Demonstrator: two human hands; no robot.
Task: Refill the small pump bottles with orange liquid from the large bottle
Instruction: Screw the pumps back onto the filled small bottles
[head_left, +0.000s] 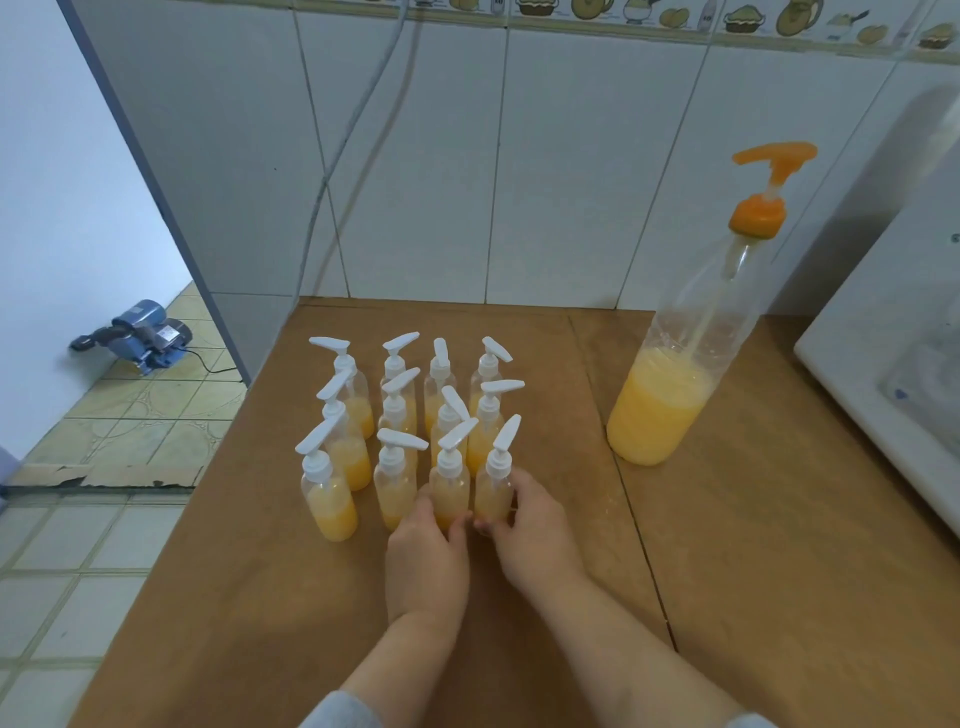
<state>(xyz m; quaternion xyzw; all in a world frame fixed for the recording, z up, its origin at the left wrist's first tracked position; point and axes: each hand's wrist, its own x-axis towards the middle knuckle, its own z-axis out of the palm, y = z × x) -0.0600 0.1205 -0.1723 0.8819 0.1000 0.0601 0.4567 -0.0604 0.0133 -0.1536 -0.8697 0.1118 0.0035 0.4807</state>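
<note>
Both hands at the front row, large bottle off to the right.
Left hand grips one small pump bottle, right hand its neighbour. I judge the right nearer the upright large bottle, centre-right of frame, well apart.

Orange liquid, white pump heads
</note>
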